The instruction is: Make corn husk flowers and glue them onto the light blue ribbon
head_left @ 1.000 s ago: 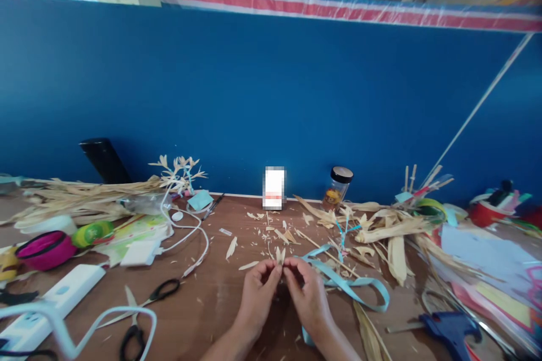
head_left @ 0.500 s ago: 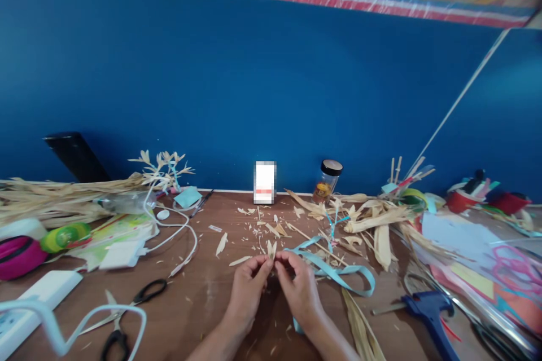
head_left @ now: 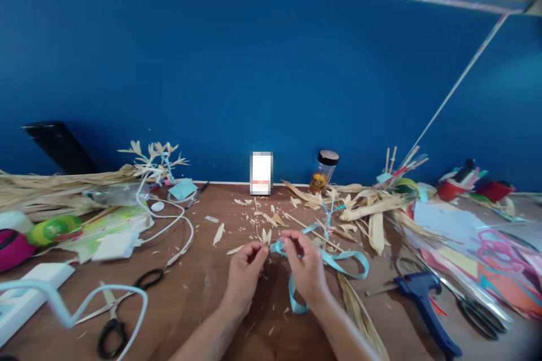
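Observation:
Between the thumb and fingers of my left hand (head_left: 248,271) is pinched a small dried husk flower (head_left: 266,236), its pale petals pointing up. Just to the right, my right hand (head_left: 305,264) has its fingers closed on a light blue ribbon (head_left: 353,265). One part of the ribbon reaches from the right fingers toward the flower; whether it touches the stem I cannot tell. The rest loops down below the hand and out across the table to the right. Husk scraps (head_left: 219,234) lie scattered around both hands.
Black-handled scissors (head_left: 113,310) and a white power strip (head_left: 36,293) lie at left, a blue glue gun (head_left: 423,293) at right. Dried husks (head_left: 375,208) and a lidded jar (head_left: 324,172) stand along the back. A husk flower branch (head_left: 158,158) is at back left.
My right hand has moved a little right, away from the left, drawing the ribbon into view between them. The left hand keeps the husk flower. The camera view has tilted slightly down.

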Demonstrator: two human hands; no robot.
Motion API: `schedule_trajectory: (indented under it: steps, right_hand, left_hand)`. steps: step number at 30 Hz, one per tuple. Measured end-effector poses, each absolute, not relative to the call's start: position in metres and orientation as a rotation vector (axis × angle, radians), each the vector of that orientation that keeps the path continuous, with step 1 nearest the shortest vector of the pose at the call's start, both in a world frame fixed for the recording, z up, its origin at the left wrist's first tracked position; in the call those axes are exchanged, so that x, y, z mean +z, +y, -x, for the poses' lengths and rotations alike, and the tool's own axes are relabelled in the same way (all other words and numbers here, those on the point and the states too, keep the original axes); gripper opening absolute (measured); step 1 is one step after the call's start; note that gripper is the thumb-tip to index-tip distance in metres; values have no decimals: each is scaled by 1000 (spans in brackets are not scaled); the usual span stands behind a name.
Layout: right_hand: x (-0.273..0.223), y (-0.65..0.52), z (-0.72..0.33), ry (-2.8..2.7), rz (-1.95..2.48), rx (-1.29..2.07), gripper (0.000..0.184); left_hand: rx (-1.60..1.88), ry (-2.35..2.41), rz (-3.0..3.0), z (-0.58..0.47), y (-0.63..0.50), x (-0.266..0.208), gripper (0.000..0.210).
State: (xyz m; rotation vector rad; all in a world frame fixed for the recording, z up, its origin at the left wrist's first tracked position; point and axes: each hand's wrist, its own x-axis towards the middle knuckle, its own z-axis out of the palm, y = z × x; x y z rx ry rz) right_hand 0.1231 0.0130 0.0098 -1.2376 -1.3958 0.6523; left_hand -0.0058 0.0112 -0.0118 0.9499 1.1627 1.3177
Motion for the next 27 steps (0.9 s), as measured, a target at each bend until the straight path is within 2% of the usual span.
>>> schedule_trajectory:
  steps: [7, 14, 20, 24, 27]
  right_hand:
    - [48, 8, -154, -1042, 1163, 814, 23]
    - [58, -19, -170, -1478, 1397, 629, 22]
    - [45, -4, -160, -2106, 1652, 228, 19]
    - [39, 22, -152, -2230, 1841, 48, 24]
    - [33, 36, -145, -2274, 1855, 69, 18]
  left_hand:
    - [1340, 1210, -956, 7, 16, -15, 27]
    - [1328, 1228, -960, 6, 14, -12, 26]
    - [1337, 1212, -957, 6, 13, -12, 25]
    - [1337, 1210, -955, 7, 15, -18, 27]
    - [1323, 1225, -972, 7, 16, -21, 29]
